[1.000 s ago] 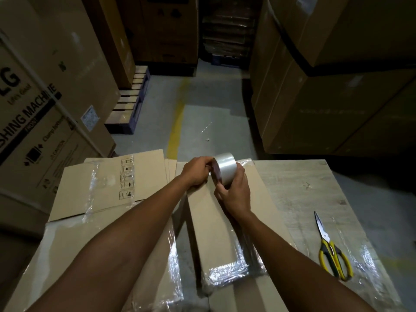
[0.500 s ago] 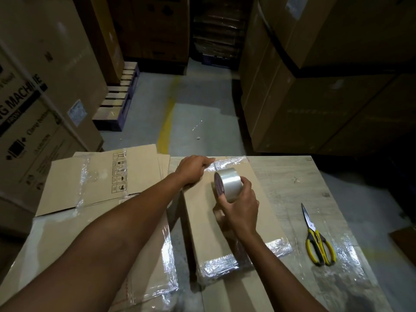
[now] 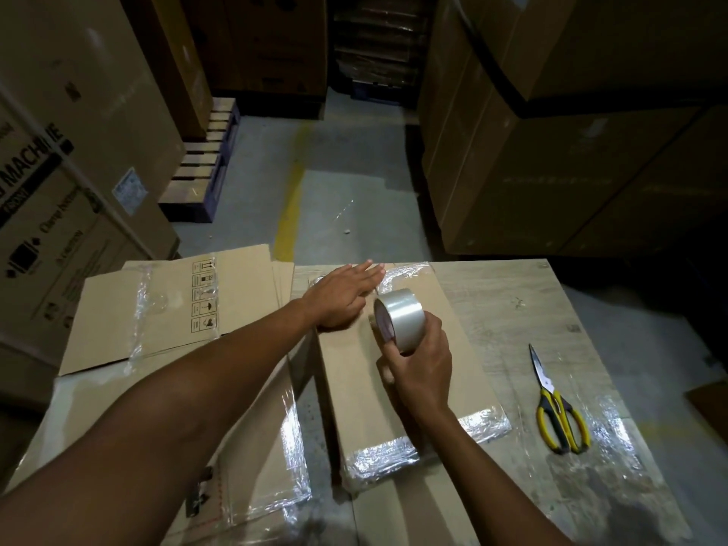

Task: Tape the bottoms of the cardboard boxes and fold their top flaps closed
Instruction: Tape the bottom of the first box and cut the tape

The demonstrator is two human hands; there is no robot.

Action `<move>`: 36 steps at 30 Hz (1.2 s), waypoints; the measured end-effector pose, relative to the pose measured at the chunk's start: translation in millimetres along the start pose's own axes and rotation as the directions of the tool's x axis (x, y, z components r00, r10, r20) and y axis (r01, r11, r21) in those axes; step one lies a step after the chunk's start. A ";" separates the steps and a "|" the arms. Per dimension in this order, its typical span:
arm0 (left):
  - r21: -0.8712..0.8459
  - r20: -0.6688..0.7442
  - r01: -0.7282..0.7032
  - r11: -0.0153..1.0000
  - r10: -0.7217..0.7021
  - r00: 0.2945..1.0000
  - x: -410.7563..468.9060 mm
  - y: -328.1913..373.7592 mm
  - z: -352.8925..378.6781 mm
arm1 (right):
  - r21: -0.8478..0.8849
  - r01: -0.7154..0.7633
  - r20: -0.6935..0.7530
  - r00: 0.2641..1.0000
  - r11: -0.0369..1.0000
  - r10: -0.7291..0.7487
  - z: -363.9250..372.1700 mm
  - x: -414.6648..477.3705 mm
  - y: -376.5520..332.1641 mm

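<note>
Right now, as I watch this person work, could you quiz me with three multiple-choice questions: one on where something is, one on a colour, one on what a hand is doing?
1. Where do the scissors lie?
A) on the table, right of the box
B) on the box
C) on the floor

2. What colour are their handles?
A) red
B) yellow
C) blue

3. What is the left hand doing?
A) holding the scissors
B) making a fist
C) lying flat on the box

Answers:
1 A: they rest on bare wood beside the box.
2 B: the grips show yellow.
3 C: its fingers are straight on the cardboard; the right hand grips the tape.
</note>
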State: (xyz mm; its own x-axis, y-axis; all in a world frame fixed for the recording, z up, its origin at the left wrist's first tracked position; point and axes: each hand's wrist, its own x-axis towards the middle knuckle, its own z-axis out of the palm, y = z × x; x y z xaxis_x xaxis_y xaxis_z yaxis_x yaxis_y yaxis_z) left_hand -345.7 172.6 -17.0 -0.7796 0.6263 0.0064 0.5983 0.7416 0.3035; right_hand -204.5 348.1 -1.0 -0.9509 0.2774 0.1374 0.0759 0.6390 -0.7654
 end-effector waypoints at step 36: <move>0.087 0.007 0.092 0.992 -0.092 0.996 -6.6 26.1 6.1 | 0.042 -0.057 -0.069 0.996 0.997 0.060 -57.4 -97.4 7.1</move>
State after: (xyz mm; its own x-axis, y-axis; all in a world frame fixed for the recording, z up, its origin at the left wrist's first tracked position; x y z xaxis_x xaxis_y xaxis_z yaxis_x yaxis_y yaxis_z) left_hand -323.9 189.2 -15.0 -0.8303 0.5566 -0.0279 0.5382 0.8139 0.2191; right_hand -94.1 366.8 16.2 -0.9218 0.3637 0.1344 0.1169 0.5913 -0.7979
